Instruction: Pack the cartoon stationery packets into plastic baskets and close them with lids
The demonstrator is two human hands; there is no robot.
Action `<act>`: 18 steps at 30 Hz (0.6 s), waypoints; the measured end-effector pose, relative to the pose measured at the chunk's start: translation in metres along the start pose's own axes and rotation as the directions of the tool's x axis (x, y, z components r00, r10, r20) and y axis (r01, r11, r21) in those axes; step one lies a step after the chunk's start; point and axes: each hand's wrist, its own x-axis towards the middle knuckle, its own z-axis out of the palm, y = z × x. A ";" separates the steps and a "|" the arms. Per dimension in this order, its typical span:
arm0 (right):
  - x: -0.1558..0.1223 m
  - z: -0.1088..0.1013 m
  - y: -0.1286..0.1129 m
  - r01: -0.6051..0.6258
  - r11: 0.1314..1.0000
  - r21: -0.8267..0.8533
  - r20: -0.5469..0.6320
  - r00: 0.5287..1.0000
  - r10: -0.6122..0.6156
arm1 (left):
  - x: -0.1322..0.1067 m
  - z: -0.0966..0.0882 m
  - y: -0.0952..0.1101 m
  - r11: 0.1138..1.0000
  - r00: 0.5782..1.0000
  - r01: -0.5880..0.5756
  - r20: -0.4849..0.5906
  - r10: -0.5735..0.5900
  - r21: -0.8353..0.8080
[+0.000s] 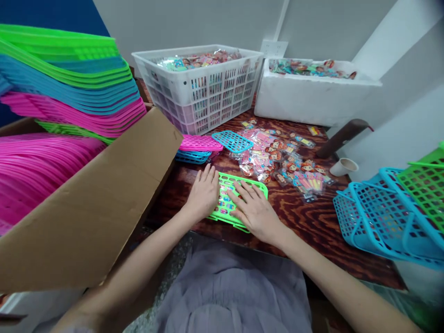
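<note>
A green perforated plastic basket lid lies at the front edge of the wooden table, with colourful contents showing through its holes. My left hand rests along its left side, fingers stretched forward. On the right part of the green lid, my right hand lies flat with its fingers apart. Both hands press from above and grasp nothing. Just behind my left hand sit pink lids and a blue lid. A pile of small packaged items with red-haired figures spreads behind my right hand.
A cardboard box holding stacked pink, blue and green baskets stands left. Behind are a white crate and a white foam box, both filled with packets. Right are a paper cup, a brown object and blue baskets.
</note>
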 end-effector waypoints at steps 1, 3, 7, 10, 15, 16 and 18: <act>-0.002 0.000 -0.002 -0.006 1.000 -0.003 0.007 1.000 0.006 | -0.002 0.000 0.001 1.000 1.000 -0.007 0.002 0.007 0.000; -0.006 0.001 -0.007 -0.015 1.000 -0.009 0.007 1.000 0.015 | -0.005 0.000 0.002 1.000 1.000 0.003 -0.019 -0.003 -0.025; -0.004 0.004 -0.008 -0.048 0.999 -0.012 0.001 0.999 0.048 | -0.004 0.003 -0.002 0.971 0.995 0.051 -0.075 -0.070 -0.232; 0.000 0.006 -0.001 -0.059 0.998 0.001 0.002 0.998 0.059 | 0.003 0.010 -0.009 0.823 0.984 0.129 -0.030 -0.175 -0.554; -0.003 0.010 0.009 -0.068 0.988 0.141 -0.114 0.990 0.085 | -0.010 0.011 -0.023 0.380 0.801 0.373 0.088 -0.592 -0.846; -0.006 0.012 0.009 -0.100 0.975 0.199 -0.184 0.973 0.137 | -0.015 0.007 -0.025 0.352 0.785 0.399 0.118 -0.608 -0.847; -0.014 0.018 0.011 -0.200 0.927 0.318 -0.334 0.891 0.307 | -0.026 -0.002 -0.030 0.301 0.795 0.440 0.211 -0.569 -0.846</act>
